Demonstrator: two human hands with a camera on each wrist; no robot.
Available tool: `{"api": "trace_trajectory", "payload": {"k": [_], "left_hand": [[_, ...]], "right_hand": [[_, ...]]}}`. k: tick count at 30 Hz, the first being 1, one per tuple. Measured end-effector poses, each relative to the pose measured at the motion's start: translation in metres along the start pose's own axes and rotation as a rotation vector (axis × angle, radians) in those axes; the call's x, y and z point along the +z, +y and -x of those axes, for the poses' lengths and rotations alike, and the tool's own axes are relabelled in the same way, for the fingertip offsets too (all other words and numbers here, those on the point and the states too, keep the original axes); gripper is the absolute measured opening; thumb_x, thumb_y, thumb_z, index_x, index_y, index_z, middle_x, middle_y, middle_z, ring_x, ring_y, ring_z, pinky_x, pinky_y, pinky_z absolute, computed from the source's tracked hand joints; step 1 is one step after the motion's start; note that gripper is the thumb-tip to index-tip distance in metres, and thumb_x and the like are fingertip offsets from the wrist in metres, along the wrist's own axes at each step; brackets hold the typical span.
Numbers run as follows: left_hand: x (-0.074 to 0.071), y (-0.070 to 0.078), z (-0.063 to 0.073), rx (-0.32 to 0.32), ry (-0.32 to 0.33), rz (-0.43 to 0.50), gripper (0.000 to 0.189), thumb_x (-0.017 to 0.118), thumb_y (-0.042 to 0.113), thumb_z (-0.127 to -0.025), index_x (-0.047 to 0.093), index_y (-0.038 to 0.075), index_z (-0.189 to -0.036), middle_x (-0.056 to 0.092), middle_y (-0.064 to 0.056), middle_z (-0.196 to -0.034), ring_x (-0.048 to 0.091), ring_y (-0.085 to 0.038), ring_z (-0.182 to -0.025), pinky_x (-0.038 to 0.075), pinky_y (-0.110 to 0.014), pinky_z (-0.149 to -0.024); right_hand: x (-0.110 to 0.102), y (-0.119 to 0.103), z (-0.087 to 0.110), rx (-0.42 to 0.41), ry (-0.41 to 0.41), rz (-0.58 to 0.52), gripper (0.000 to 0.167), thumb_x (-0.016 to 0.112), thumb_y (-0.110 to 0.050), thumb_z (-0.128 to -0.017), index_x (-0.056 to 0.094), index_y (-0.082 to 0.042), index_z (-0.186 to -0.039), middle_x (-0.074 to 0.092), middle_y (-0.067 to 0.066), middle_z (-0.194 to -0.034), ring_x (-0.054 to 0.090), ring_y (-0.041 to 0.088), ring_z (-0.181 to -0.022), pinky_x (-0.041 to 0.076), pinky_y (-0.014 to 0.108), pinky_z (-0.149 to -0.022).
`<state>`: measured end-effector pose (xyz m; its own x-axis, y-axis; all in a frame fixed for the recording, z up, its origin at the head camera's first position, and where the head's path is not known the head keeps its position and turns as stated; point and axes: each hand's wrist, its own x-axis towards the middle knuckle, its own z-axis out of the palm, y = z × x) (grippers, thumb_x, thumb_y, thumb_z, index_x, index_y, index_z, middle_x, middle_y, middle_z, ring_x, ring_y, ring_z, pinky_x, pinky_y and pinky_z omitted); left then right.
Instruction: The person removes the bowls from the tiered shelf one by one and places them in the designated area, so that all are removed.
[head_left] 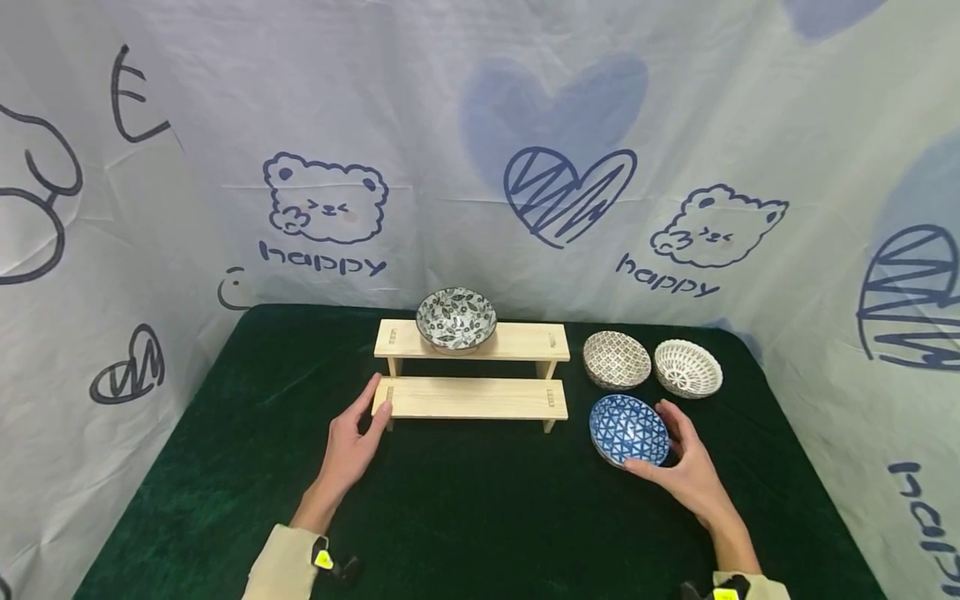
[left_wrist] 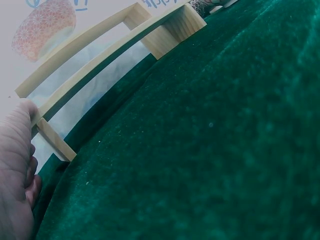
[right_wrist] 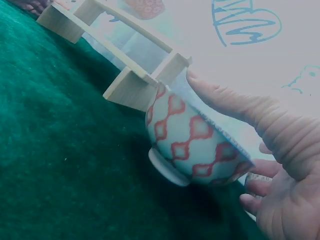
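Note:
A two-tier wooden stand (head_left: 471, 398) rests on the green cloth, a black-and-white leaf-patterned bowl (head_left: 456, 320) on its upper board. My left hand (head_left: 352, 437) holds the lower board's left end, thumb at the front edge and fingers toward the back; in the left wrist view the board (left_wrist: 95, 67) runs away from the thumb. To the right, my right hand (head_left: 686, 467) grips a blue triangle-patterned bowl (head_left: 628, 429) by its right side. In the right wrist view this bowl (right_wrist: 192, 142) is tilted, its outer wall looking reddish; whether its foot touches the cloth I cannot tell.
Behind the blue bowl stand a brown-patterned bowl (head_left: 617, 360) and a pale ribbed-looking bowl (head_left: 687, 368), side by side. Dark green cloth (head_left: 480, 517) covers the table. White printed fabric (head_left: 450, 167) hangs behind and at both sides.

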<state>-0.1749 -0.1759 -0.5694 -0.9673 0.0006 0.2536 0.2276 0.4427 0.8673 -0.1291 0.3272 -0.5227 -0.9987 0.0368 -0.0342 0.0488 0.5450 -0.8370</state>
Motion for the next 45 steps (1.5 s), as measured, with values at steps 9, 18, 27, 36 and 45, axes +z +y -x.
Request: {"api": "trace_trajectory", "payload": {"k": [9, 18, 27, 36, 45], "left_hand": [[-0.001, 0.0, -0.001, -0.002, -0.01, -0.007, 0.061, 0.057, 0.038, -0.109, 0.041, 0.013, -0.161, 0.039, -0.003, -0.166, 0.04, -0.027, -0.152, 0.032, -0.057, -0.123], [0.0, -0.002, 0.0, 0.002, -0.006, 0.0, 0.06, 0.057, 0.038, -0.109, 0.041, 0.013, -0.161, 0.04, -0.003, -0.165, 0.04, -0.026, -0.152, 0.032, -0.056, -0.123], [0.0, 0.0, 0.0, 0.007, -0.011, 0.01, 0.06, 0.058, 0.036, -0.109, 0.041, 0.012, -0.161, 0.04, -0.004, -0.165, 0.039, -0.026, -0.152, 0.031, -0.056, -0.124], [-0.001, 0.0, -0.001, 0.001, -0.014, -0.004, 0.061, 0.057, 0.036, -0.109, 0.04, 0.012, -0.161, 0.039, -0.003, -0.166, 0.039, -0.027, -0.152, 0.031, -0.056, -0.123], [-0.001, 0.001, 0.0, 0.001, -0.01, 0.004, 0.061, 0.058, 0.037, -0.109, 0.041, 0.012, -0.161, 0.04, -0.003, -0.165, 0.039, -0.025, -0.152, 0.031, -0.055, -0.124]], "right_hand": [[0.001, -0.02, 0.0, -0.102, 0.111, 0.022, 0.106, 0.088, -0.018, -0.086, 0.019, -0.007, -0.165, 0.024, 0.023, -0.169, 0.022, 0.048, -0.154, 0.023, 0.07, -0.121], [0.019, -0.04, -0.003, -0.195, 0.057, -0.037, 0.098, 0.084, -0.013, -0.089, 0.023, -0.013, -0.165, 0.026, 0.015, -0.17, 0.026, 0.039, -0.154, 0.028, 0.052, -0.125], [0.038, -0.051, -0.011, -0.266, 0.015, -0.072, 0.095, 0.084, -0.016, -0.089, 0.026, -0.014, -0.164, 0.029, 0.008, -0.17, 0.028, 0.031, -0.155, 0.031, 0.057, -0.123], [0.052, -0.069, -0.02, -0.322, -0.035, -0.131, 0.098, 0.085, -0.015, -0.088, 0.025, -0.021, -0.166, 0.026, 0.011, -0.171, 0.025, 0.03, -0.157, 0.028, 0.059, -0.124], [0.068, -0.093, -0.035, -0.397, -0.091, -0.188, 0.101, 0.084, -0.01, -0.088, 0.022, -0.022, -0.167, 0.025, 0.007, -0.172, 0.025, 0.033, -0.157, 0.023, 0.059, -0.126]]}}
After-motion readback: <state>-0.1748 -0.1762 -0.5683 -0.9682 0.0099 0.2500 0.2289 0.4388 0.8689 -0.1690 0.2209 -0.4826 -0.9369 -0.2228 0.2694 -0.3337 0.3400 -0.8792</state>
